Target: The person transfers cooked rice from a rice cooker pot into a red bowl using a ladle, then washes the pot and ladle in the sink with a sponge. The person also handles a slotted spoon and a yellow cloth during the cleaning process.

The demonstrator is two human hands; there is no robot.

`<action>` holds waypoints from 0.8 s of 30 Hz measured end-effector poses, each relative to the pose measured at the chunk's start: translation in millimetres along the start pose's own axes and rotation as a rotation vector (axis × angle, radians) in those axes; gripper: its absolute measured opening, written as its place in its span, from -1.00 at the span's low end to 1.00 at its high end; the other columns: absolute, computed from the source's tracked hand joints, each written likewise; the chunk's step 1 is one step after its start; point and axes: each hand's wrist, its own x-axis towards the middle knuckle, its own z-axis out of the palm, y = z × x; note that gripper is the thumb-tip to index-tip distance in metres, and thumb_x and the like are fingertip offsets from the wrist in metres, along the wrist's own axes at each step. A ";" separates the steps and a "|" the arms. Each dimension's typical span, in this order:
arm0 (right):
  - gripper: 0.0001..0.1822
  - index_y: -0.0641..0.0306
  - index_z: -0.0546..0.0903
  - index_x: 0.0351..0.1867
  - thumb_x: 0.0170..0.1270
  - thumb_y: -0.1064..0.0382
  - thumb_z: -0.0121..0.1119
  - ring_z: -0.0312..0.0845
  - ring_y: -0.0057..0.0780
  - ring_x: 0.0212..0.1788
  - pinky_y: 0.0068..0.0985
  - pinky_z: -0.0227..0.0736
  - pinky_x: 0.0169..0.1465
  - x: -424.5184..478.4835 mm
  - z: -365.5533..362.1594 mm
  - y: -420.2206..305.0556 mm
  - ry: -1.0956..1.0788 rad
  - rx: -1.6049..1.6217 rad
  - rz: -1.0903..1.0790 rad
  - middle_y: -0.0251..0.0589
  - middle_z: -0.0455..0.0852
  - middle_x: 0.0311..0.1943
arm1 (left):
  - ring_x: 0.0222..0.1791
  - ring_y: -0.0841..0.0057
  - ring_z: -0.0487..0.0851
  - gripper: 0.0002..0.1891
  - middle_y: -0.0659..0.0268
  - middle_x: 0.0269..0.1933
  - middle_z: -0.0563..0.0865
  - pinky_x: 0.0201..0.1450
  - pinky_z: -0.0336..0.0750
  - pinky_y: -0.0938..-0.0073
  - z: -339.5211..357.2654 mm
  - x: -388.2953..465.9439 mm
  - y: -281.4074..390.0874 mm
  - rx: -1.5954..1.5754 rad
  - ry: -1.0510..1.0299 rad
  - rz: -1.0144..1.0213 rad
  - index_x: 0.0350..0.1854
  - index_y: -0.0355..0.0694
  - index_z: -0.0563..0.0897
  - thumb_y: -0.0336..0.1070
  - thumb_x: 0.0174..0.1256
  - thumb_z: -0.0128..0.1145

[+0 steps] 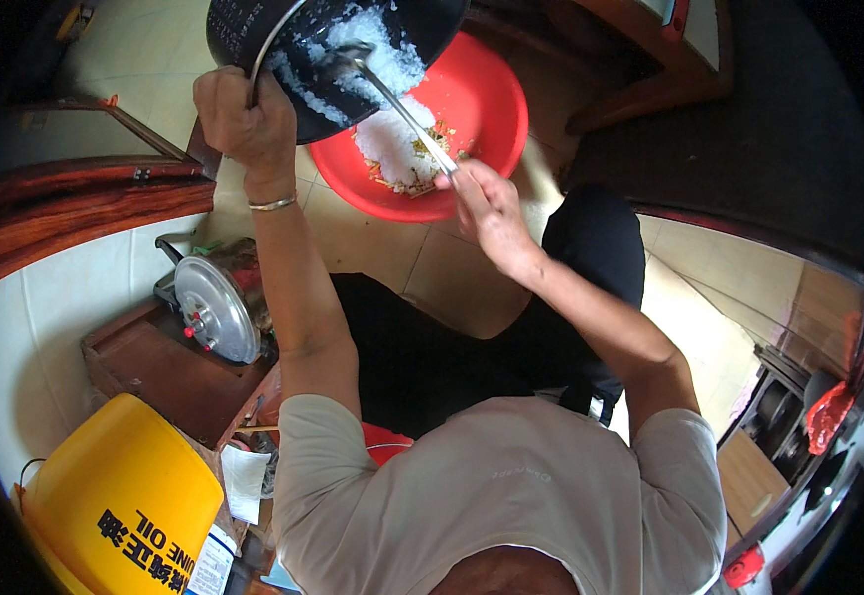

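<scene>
My left hand (246, 123) grips a dark cooking pot (320, 123) by a curved metal piece at its side; whether this is a handle or the rim I cannot tell. The pot is tilted over a red plastic basin (495, 111). Clumps of white cooked rice (372, 37) cling to its inside. In my right hand (488, 212) is the handle of a metal ladle (410, 119), its head down in that rice. Below, the basin holds more rice (395, 149) on chopped yellow and green bits (432, 145). It stands on the tiled floor.
A lidded metal pressure cooker (216, 309) lies tipped on a brown wooden stand (171, 379) at left. Nearer is a yellow oil bucket (127, 483) bearing writing. Wooden furniture (648, 97) borders the basin's far right. My dark-trousered knee (596, 230) is close to my right forearm.
</scene>
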 end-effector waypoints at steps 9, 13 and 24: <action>-0.71 0.20 0.62 -0.25 0.55 0.16 -0.10 0.09 -0.80 -0.67 -0.67 0.04 -0.58 89.4 18.4 23.1 0.075 0.038 -0.108 -0.59 0.28 -0.70 | -0.42 0.21 0.52 -0.79 0.23 -0.48 0.56 -0.26 0.42 0.32 -5.6 15.2 17.2 -0.037 0.016 0.045 -0.57 -0.27 0.44 -0.69 -0.23 0.15; -0.72 0.23 0.61 -0.29 0.53 0.18 -0.08 0.25 -0.73 -0.50 -0.63 0.20 -0.41 84.8 16.7 45.6 0.159 -0.058 -0.058 -0.52 0.43 -0.57 | -0.38 0.21 0.54 -0.77 0.24 -0.43 0.57 -0.24 0.40 0.32 -4.0 7.7 14.5 0.034 -0.001 0.052 -0.55 -0.22 0.46 -0.67 -0.24 0.16; -0.75 0.22 0.60 -0.24 0.53 0.18 -0.06 0.18 -0.77 -0.53 -0.66 0.12 -0.46 -30.3 -19.9 59.0 0.150 -0.187 -0.008 -0.55 0.37 -0.60 | -0.35 0.21 0.50 -0.78 0.26 -0.46 0.51 -0.21 0.40 0.29 8.8 -4.2 -2.8 0.142 0.006 0.062 -0.58 -0.20 0.42 -0.62 -0.20 0.19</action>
